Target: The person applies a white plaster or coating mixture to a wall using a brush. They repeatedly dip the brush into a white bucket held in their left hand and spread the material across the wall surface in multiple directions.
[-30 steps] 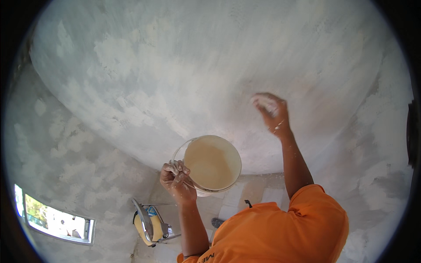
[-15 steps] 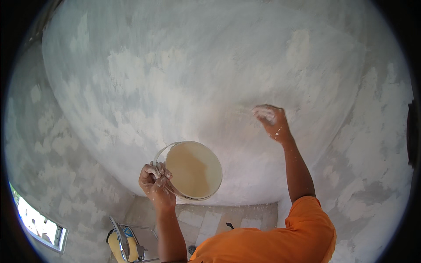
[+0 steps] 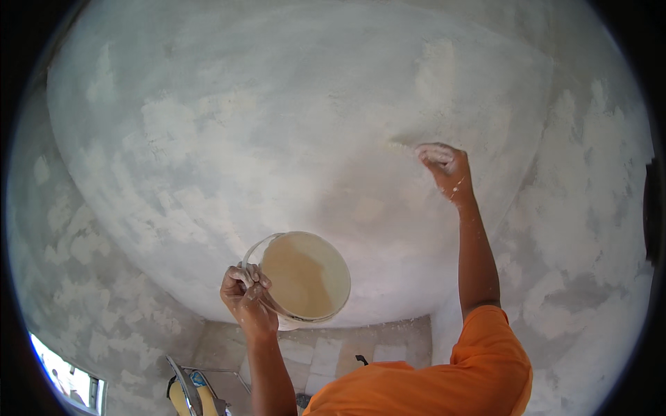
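Observation:
My left hand point(image 3: 245, 297) is closed on the wire handle and rim of a round bucket point(image 3: 305, 276). The bucket is held up and tilted, so its beige putty-coated inside shows. My right hand point(image 3: 444, 166) is raised at arm's length and pressed against the grey plastered ceiling point(image 3: 291, 118). Its fingers are closed around a small pale tool that I cannot make out clearly. A fresh yellowish streak point(image 3: 400, 147) lies just left of that hand. White filler patches are spread over the surface around both hands.
Patched grey walls point(image 3: 583, 229) curve down on both sides. A bright window opening point(image 3: 69, 385) is at the lower left. A yellow object with a metal frame point(image 3: 189, 395) stands on the tiled floor point(image 3: 326, 353) below. My orange shirt point(image 3: 444, 385) fills the lower edge.
The bucket and my left hand have drifted left and lower in view as my head tilted. My right hand has stayed on the ceiling and shifted a little to the right.

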Demonstrator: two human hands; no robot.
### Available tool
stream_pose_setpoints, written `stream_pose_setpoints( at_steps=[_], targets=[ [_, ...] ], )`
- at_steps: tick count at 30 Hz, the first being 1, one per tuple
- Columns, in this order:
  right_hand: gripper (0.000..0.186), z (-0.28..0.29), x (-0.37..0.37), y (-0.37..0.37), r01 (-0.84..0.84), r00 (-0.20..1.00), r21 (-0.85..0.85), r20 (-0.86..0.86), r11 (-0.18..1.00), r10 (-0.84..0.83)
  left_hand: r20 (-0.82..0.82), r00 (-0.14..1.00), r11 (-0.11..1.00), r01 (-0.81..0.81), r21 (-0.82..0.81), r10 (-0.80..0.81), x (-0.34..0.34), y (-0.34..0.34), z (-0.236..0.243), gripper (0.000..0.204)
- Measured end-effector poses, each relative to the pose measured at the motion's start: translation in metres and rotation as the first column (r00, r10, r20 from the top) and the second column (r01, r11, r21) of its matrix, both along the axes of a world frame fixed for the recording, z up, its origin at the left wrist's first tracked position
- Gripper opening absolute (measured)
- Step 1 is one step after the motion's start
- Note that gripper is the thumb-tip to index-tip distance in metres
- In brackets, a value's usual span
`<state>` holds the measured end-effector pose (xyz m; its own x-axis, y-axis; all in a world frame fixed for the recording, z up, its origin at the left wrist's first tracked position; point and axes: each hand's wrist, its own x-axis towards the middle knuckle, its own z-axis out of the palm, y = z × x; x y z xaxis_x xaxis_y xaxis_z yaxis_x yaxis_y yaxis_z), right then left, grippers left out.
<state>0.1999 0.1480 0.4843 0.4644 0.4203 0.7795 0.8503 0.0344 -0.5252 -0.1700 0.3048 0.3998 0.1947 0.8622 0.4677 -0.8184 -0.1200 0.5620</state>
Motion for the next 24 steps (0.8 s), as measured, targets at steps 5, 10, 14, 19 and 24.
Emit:
stream_pose_setpoints(
  at_steps=[5, 10, 14, 19, 24],
  targets=[
    [0.016, 0.026, 0.003, 0.005, 0.281, 0.835, 0.574, 0.249, 0.769, -0.491, -0.016, 0.999, 0.999, 0.03, 0.042, -0.029, -0.005, 0.007, -0.007, 0.023],
    [0.018, 0.012, -0.044, 0.037, 0.249, 0.801, 0.113, 0.534, 0.962, -0.27, 0.076, 0.993, 0.996, 0.084, 0.011, -0.085, -0.005, 0.014, -0.015, 0.023],
    [0.02, 0.03, -0.056, 0.027, -0.058, 0.998, -0.127, 0.005, 0.99, 0.059, 0.099, 0.988, 0.991, 0.126, -0.042, -0.121, -0.008, 0.017, -0.022, 0.023],
    [0.018, 0.067, -0.025, 0.028, 0.256, 0.929, 0.226, 0.211, 0.94, -0.304, 0.119, 0.978, 0.985, 0.172, 0.009, -0.171, -0.007, 0.023, -0.026, 0.024],
    [0.02, 0.042, -0.03, 0.064, 0.401, 0.763, 0.318, 0.404, 0.859, -0.505, 0.146, 0.976, 0.987, 0.162, -0.004, -0.159, -0.006, 0.021, -0.023, 0.029]
  ],
)
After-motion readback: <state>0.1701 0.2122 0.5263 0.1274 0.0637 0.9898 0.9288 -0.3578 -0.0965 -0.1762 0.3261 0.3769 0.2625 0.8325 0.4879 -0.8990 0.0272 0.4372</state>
